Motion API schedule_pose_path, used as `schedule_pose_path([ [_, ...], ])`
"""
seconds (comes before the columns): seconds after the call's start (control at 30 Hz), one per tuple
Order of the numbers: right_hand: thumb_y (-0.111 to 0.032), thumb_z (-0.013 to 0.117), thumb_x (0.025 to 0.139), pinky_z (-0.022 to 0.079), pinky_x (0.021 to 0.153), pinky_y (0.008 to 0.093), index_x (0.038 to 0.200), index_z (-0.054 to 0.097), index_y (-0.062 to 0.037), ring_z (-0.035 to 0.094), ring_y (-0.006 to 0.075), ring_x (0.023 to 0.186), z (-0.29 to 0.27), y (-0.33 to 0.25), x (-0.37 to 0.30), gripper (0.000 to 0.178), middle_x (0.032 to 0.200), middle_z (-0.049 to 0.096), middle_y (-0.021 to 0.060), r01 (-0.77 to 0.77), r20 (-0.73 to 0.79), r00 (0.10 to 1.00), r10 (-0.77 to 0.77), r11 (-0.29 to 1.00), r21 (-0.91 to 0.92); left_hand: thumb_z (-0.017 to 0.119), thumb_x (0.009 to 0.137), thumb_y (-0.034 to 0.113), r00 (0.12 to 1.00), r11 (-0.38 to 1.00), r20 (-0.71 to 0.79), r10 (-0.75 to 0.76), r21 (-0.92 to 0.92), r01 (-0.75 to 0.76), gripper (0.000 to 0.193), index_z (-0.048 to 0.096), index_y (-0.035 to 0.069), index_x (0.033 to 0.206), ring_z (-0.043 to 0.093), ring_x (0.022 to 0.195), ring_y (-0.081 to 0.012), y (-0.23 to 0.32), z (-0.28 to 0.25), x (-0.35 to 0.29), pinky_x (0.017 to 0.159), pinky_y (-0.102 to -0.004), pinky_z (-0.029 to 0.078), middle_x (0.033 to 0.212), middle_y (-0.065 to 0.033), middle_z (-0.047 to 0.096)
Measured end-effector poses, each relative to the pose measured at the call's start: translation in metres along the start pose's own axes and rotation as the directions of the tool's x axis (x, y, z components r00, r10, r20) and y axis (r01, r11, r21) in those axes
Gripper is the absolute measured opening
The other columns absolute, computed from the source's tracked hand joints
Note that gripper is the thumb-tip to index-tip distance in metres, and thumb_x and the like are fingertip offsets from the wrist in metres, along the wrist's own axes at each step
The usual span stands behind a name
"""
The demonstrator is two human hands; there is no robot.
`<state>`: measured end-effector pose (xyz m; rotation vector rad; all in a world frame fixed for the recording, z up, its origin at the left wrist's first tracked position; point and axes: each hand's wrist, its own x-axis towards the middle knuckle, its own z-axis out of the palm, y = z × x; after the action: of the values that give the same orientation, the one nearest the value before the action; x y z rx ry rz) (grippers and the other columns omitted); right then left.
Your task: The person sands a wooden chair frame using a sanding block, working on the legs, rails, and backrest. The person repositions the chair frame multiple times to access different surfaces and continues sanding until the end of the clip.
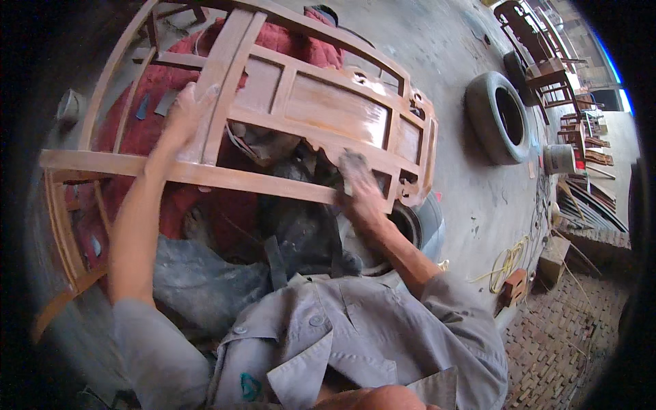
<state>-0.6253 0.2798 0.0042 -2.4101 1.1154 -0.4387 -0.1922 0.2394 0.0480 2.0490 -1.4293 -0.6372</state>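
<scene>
A light-brown wooden furniture frame with recessed panels (335,109), positioned above a dark-red cloth (294,46), is clasped at its broad crosspiece (224,72) by the left hand (186,115), forearm extended, while its scalloped rail is touched by the obliquely reaching right hand (359,186), whose finger closure cannot be told.

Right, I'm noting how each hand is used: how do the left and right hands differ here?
Place: the left hand is at the wide crosspiece, while the right hand is near the carved edge.
Look: the right hand has something grey at its fingers, too blurred to name; the left hand shows nothing like it.
Shared: both are at the wooden frame.
</scene>
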Motion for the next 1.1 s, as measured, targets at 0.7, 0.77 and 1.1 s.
schedule_pose_path([
  [0.7,-0.004,0.058,0.084,0.023,0.121,0.0463,0.148,0.035,0.0051,0.030,0.0436,0.144,0.013,-0.030,0.036,0.068,0.152,0.037,0.0268,0.102,0.026,0.994,-0.104,0.993,0.060,0.058,0.093,0.055,1.000,0.990,-0.018,0.014,0.140,-0.011,0.060,0.058,-0.003,0.109,0.063,0.102,-0.0478,-0.008,0.009,0.010,0.086,-0.0510,0.048,0.105,-0.0309,0.066],
  [0.77,-0.001,0.057,0.085,0.024,0.121,0.0471,0.145,0.038,0.0071,0.034,0.0449,0.142,-0.007,0.000,0.007,0.064,0.149,0.040,0.0276,-0.059,0.022,0.998,0.061,0.996,-0.069,0.058,0.093,0.055,0.999,0.994,-0.043,0.011,0.105,-0.006,0.059,0.058,-0.003,0.109,0.063,0.102,-0.0475,-0.007,0.002,0.004,0.086,-0.0508,0.048,0.105,-0.0306,0.066],
  [1.1,-0.009,0.064,0.078,0.028,0.120,0.0460,0.147,0.040,-0.0057,0.034,0.0406,0.143,0.019,-0.017,0.016,0.073,0.151,0.041,0.0222,-0.066,-0.065,0.995,0.073,0.992,0.109,0.060,0.095,0.046,0.988,0.981,-0.102,0.118,0.166,-0.100,0.049,0.061,-0.001,0.110,0.065,0.101,-0.0428,-0.007,0.002,0.005,0.086,-0.0478,0.049,0.105,-0.0265,0.067],
])
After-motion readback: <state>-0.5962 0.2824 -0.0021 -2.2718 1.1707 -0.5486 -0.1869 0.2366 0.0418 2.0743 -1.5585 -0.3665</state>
